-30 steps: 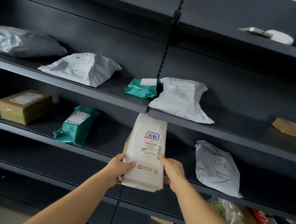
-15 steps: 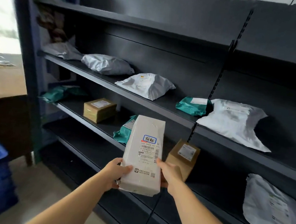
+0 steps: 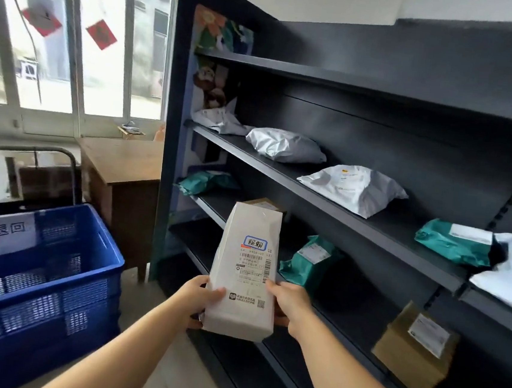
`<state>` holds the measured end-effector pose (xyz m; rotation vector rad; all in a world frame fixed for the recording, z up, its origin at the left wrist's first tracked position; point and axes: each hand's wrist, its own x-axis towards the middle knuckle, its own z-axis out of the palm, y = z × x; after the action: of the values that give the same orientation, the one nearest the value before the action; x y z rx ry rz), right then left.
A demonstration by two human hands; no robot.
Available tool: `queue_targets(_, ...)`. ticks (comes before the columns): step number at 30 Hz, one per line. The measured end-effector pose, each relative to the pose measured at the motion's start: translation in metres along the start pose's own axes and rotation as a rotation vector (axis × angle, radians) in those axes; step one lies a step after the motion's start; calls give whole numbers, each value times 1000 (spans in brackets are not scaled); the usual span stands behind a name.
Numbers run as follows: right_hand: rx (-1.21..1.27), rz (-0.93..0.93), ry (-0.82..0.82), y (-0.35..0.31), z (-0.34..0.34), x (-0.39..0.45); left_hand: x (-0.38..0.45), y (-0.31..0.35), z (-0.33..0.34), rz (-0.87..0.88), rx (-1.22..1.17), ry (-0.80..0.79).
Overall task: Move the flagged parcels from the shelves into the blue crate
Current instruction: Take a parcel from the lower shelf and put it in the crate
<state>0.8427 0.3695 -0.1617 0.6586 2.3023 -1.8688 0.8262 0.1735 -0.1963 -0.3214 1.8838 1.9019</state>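
Observation:
A tall white parcel (image 3: pixel 245 271) with a blue-framed flag sticker and a barcode label is held upright in front of the dark shelves (image 3: pixel 355 216). My left hand (image 3: pixel 196 299) grips its lower left edge and my right hand (image 3: pixel 289 306) grips its lower right edge. The blue crate (image 3: pixel 53 271) stands at the lower left, stacked on another blue crate, with white characters on its inner wall. On the shelves lie grey and white bags (image 3: pixel 353 189), teal bags (image 3: pixel 310 261) and brown boxes (image 3: pixel 415 346).
A wooden desk (image 3: pixel 122 174) stands between the crate and the shelf end. A black trolley handle (image 3: pixel 30 153) rises behind the crate. Glass doors with red decorations fill the far left. Pale floor shows between crate and shelves.
The view has swung left along the shelves with the parcel still in both hands. The blue crate, desk and glass doors have come into sight.

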Motion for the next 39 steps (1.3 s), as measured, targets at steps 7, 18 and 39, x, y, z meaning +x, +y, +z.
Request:
queue_targets(7,-42,-40,-123,-42,94,33,14,25,-86,47,-95,98)
queue_targets(18,-60,-91,-280,-92,243,68,39,43,-221,48,-165,267)
queue_targets(39,-180,-112,-549,-157,469,211,147,71,-400,-1,-267,539)
